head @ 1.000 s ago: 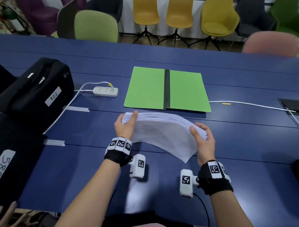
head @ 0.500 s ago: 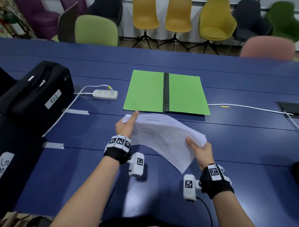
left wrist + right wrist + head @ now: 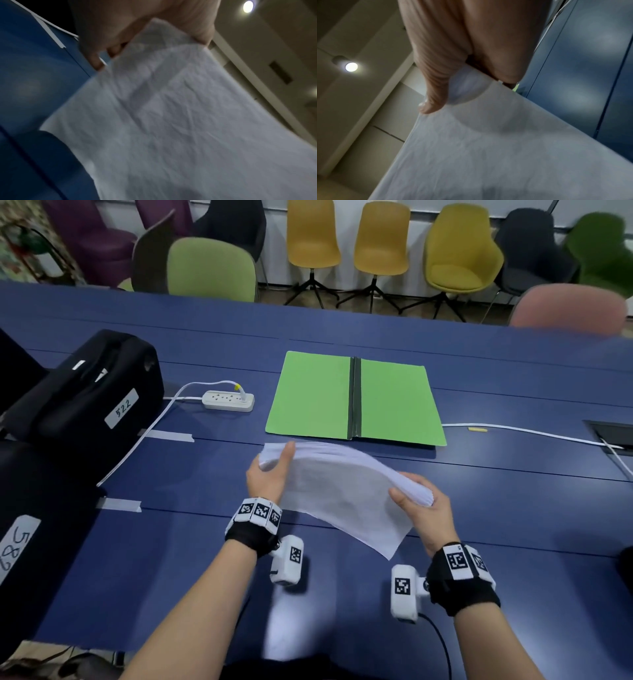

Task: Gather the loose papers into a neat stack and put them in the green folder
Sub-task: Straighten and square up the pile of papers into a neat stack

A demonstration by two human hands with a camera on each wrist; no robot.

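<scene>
A thick stack of white papers [image 3: 339, 491] hangs above the blue table, bowed upward in the middle, with one corner drooping toward me. My left hand [image 3: 270, 474] grips its left end, thumb on top. My right hand [image 3: 423, 508] grips its right end, thumb over the sheets. The wrist views show the papers [image 3: 171, 121] pinched between fingers and thumb, and the papers [image 3: 488, 148] under my right thumb. The green folder [image 3: 356, 398] lies open and flat just beyond the stack, its dark spine in the middle.
A white power strip [image 3: 227, 400] and its cable lie left of the folder. Black cases [image 3: 85, 402] stand at the left. A white cable [image 3: 531, 433] runs to a table hatch [image 3: 613, 434] at the right. Chairs line the far edge.
Both hands stay on the stack. Its right end has dropped lower and nearer to me, so the stack tilts more and the near corner hangs further down.
</scene>
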